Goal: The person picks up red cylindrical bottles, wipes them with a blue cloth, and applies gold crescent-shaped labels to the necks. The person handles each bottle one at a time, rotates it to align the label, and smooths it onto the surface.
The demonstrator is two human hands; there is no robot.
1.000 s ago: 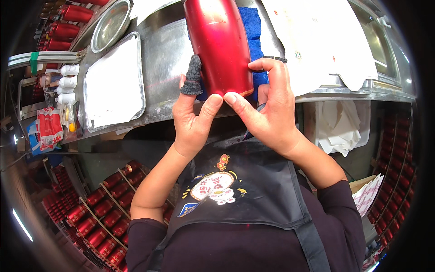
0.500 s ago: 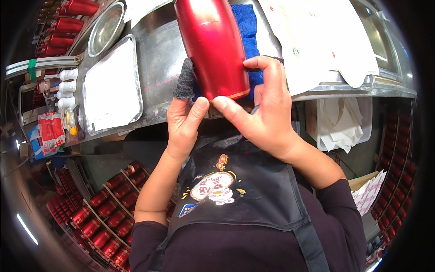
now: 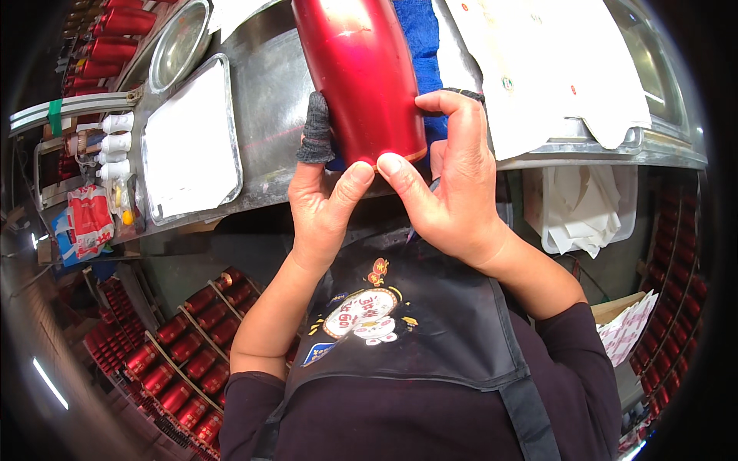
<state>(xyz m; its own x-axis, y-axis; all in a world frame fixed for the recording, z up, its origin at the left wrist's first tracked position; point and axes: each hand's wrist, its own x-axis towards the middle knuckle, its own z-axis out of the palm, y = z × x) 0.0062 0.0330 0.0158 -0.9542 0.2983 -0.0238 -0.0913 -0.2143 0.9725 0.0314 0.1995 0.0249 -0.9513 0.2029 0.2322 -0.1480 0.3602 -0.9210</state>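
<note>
the vessel [image 3: 361, 77] is held by its near end in the grip of the left hand [image 3: 317, 207] and right hand [image 3: 463, 196], over the cloth [image 3: 423, 42] at the near edge of the desk [image 3: 265, 107]; should that grip be loosened, it might be dropped.

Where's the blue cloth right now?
Head view, top, right of centre: the blue cloth lies on the metal bench, partly hidden by the red vessel, showing mostly between it and the white sheet.

A black cartoon-printed apron [image 3: 453, 338] covers a dark top [image 3: 430, 422] — the left hand [image 3: 317, 206] wears a knit finger sleeve [image 3: 314, 132].
</note>
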